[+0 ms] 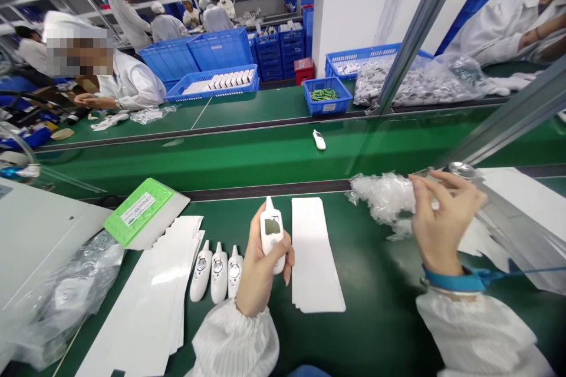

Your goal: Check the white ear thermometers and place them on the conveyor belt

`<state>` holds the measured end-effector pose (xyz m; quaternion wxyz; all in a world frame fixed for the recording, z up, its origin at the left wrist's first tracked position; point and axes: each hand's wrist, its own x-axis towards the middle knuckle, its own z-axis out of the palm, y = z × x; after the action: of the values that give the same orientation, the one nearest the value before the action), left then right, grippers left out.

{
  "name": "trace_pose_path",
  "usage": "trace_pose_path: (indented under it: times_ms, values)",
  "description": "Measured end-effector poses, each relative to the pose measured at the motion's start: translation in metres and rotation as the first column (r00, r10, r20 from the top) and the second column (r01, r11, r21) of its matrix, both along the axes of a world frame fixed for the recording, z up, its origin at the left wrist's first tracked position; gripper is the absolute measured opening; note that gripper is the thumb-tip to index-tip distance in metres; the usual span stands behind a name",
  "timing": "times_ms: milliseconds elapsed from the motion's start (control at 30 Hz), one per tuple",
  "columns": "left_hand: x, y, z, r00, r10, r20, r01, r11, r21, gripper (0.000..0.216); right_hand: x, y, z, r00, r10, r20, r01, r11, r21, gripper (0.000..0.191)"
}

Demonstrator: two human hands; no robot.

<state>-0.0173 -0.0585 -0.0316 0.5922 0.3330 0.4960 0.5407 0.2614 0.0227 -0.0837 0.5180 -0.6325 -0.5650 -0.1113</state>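
Observation:
My left hand [260, 274] is closed around a white thermometer [271, 230] and holds it upright, screen facing me, above the green table. My right hand [442, 221] reaches into a heap of small clear plastic bags [382, 195], with thumb and fingers pinching at one of them. Three more white thermometers [216, 271] lie side by side just left of my left hand. A stack of flat white cards [315, 256] lies between my hands.
More white card blanks [145, 294] lie at left under a green box [141, 209], and beside them is a crumpled plastic bag [66, 291]. One thermometer [319, 139] rides on the green conveyor. Blue crates [212, 79] and other workers in white coats are across the belt.

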Motion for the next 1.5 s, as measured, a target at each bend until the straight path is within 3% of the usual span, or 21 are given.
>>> trace_pose_path:
  times_ms: [33, 100, 167, 233, 267, 333, 433, 567, 800, 1000, 1100, 1233, 1300, 1433, 1500]
  values:
    - [-0.001, 0.000, -0.005, 1.000, 0.017, -0.022, -0.018, 1.000, -0.026, 0.082, -0.010, -0.013, 0.005, 0.999, 0.033, -0.031, -0.032, 0.999, 0.042, 0.024]
    - [0.001, -0.001, -0.016, 0.998, 0.029, -0.057, -0.034, 0.996, -0.081, 0.081, -0.033, -0.040, 0.009, 0.964, 0.243, -0.109, -0.248, 0.968, -0.028, 0.017]
    - [0.007, -0.001, -0.029, 0.997, 0.019, -0.077, -0.028, 0.993, -0.119, 0.079, -0.054, -0.064, 0.000, 0.851, 0.473, -0.230, -0.519, 0.824, -0.226, 0.012]
    - [0.015, -0.002, -0.042, 0.997, -0.013, -0.079, 0.003, 0.992, -0.128, 0.077, -0.071, -0.082, -0.018, 0.748, 0.548, -0.375, -0.663, 0.649, -0.374, 0.011]
    - [0.019, -0.002, -0.049, 0.996, -0.035, -0.078, 0.025, 0.992, -0.126, 0.076, -0.077, -0.088, -0.029, 0.721, 0.544, -0.429, -0.692, 0.591, -0.415, 0.012]
    - [0.025, -0.002, -0.061, 0.994, -0.073, -0.080, 0.063, 0.991, -0.122, 0.075, -0.085, -0.095, -0.048, 0.703, 0.524, -0.480, -0.710, 0.541, -0.450, 0.013]
    - [0.029, -0.003, -0.075, 0.992, -0.088, -0.093, 0.078, 0.991, -0.108, 0.074, -0.089, -0.099, -0.066, 0.714, 0.530, -0.457, -0.700, 0.547, -0.458, 0.014]
    - [0.029, -0.004, -0.082, 0.992, -0.073, -0.102, 0.066, 0.996, -0.067, 0.069, -0.088, -0.098, -0.070, 0.722, 0.546, -0.426, -0.692, 0.564, -0.450, 0.015]
    - [0.030, -0.004, -0.082, 0.992, -0.070, -0.103, 0.064, 0.996, -0.062, 0.070, -0.092, -0.089, -0.060, 0.733, 0.560, -0.385, -0.677, 0.552, -0.487, 0.010]
    - [0.029, -0.003, -0.084, 0.993, -0.083, -0.081, 0.077, 0.994, -0.076, 0.072, -0.094, -0.100, -0.047, 0.701, 0.653, -0.286, -0.687, 0.513, -0.515, 0.012]
    - [0.029, -0.004, -0.087, 0.994, -0.077, -0.072, 0.073, 0.995, -0.067, 0.072, -0.096, -0.103, -0.049, 0.720, 0.668, -0.189, -0.641, 0.535, -0.550, 0.003]
    - [0.028, -0.003, -0.087, 0.997, -0.073, -0.038, 0.070, 0.995, -0.068, 0.073, -0.098, -0.101, -0.039, 0.681, 0.729, -0.064, -0.645, 0.557, -0.523, 0.012]
    - [0.027, -0.002, -0.082, 0.997, -0.082, 0.004, 0.082, 0.994, -0.077, 0.074, -0.097, -0.099, -0.023, 0.623, 0.768, -0.148, -0.733, 0.507, -0.454, 0.013]
    - [0.026, -0.007, -0.060, 0.981, -0.157, 0.115, 0.165, 0.985, -0.059, 0.075, -0.094, -0.093, 0.019, 0.455, 0.734, -0.503, -0.886, 0.319, -0.335, 0.009]
    - [0.026, -0.011, -0.048, 0.956, -0.245, 0.162, 0.254, 0.967, -0.035, 0.079, -0.095, -0.087, 0.033, 0.455, 0.703, -0.547, -0.889, 0.326, -0.321, 0.009]
